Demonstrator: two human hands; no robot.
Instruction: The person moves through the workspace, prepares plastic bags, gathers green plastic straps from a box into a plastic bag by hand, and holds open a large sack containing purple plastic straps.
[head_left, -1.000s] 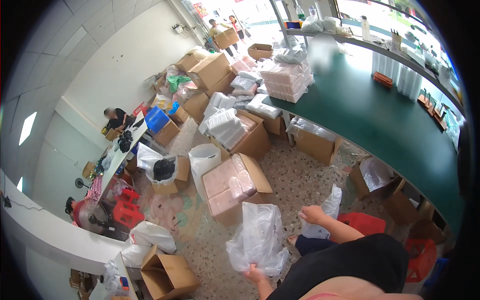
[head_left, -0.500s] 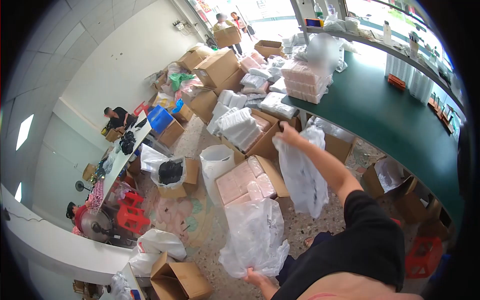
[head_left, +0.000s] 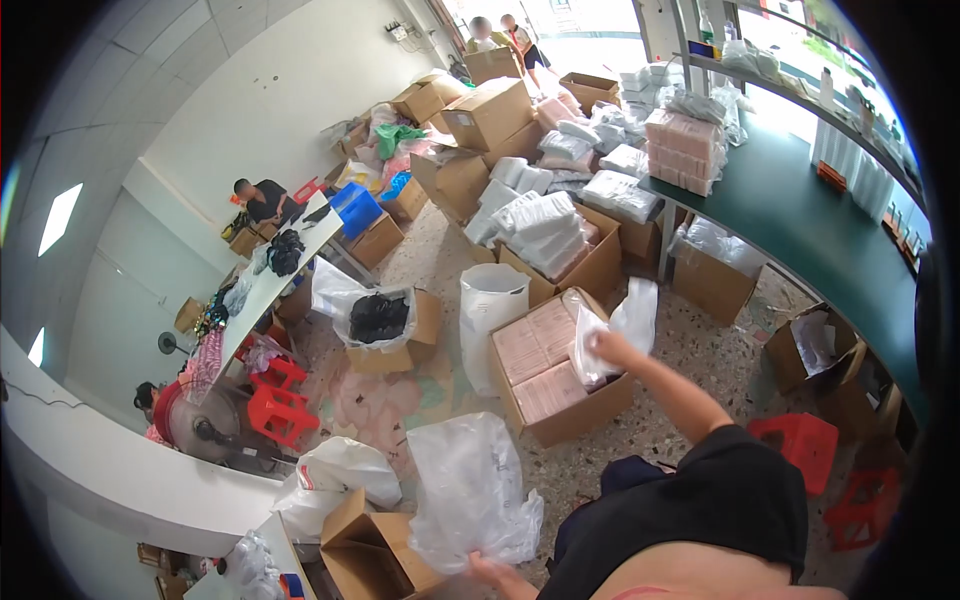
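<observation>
My left hand [head_left: 488,570], low in the view, is closed on the edge of a large clear plastic bag [head_left: 465,485]. That bag hangs beside an open cardboard box at the bottom. My right hand [head_left: 606,347] reaches over the right side of an open carton [head_left: 575,425] and is closed on another translucent plastic bag [head_left: 637,318]. Part of this second bag lies over the pink packs [head_left: 545,345] that fill the carton. The fingertips of both hands are slightly blurred.
A tall white sack [head_left: 492,325] stands left of the carton. Behind it, another carton holds white-wrapped packs [head_left: 545,230]. A green table [head_left: 790,200] with stacked pink packs is at right. Red stools [head_left: 797,450] stand nearby. Other people sit at a white table [head_left: 265,290] or stand at the doorway.
My right hand has brought its bag from beside the carton onto its right side. My left hand's bag has moved left, off the carton's front, uncovering the pink packs. The view has shifted.
</observation>
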